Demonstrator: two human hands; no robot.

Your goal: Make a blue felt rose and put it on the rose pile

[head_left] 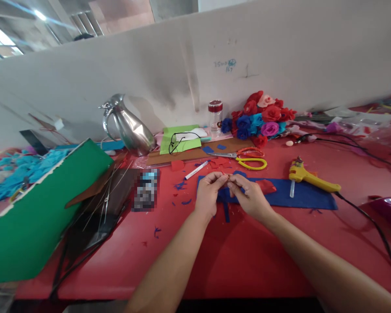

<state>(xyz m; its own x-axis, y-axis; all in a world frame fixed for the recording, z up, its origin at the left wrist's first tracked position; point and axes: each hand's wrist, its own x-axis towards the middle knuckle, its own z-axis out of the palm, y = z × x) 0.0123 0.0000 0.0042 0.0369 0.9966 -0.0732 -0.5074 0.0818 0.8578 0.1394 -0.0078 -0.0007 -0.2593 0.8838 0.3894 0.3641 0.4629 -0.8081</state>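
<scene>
My left hand point(210, 191) and my right hand point(249, 195) meet over the table, fingertips pinched together. Between them is a small red piece point(225, 174), which looks like crepe paper and is mostly hidden by the fingers. Beneath the hands lies a long blue sheet point(308, 200), with a crumpled red piece point(266, 186) on it beside my right hand. Just beyond the fingers rest yellow-handled scissors point(252, 163). A white marker point(196, 170) lies past my left hand.
A yellow glue gun point(313, 176) stands on the blue sheet, its cord running right. Behind are paper roses point(270, 114), a glass jar point(215, 117), eyeglasses point(179, 141) and a steel jug point(130, 128). A green board point(52, 213) leans at left, near a blurred phone-shaped object point(146, 191).
</scene>
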